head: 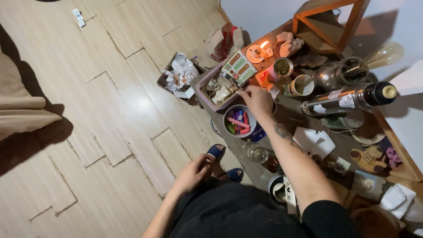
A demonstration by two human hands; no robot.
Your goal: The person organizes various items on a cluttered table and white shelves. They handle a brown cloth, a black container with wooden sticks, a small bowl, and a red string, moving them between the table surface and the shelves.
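On the low, cluttered dark table (308, 117), taken here as the landmark: largest item is the orange wooden triangular frame (328, 22) at its far edge, next the steel bottle with stickers (348, 99) lying on its side right of centre. Off the table's left edge sits a pinkish rectangular plastic tray (207, 94) of crumpled paper scraps, a patterned card box (238, 67) propped across its rim. At the table's near-left edge, a grey round bowl of coloured crayon-like sticks (238, 120).

Right hand (257, 100) is extended over the table's left side, just above the bowl and beside the tray; fingers drawn together, seemingly pinching something small, item not resolvable. Left hand (194, 172) rests off the table on the person's knee, fingers loosely curled, holding nothing, probably as a brace while leaning.

Behind the reaching hand: small lit candle (263, 46) on a round holder, open jar of green herb (282, 67), cream mug (302, 84). These crowd any farther reach.
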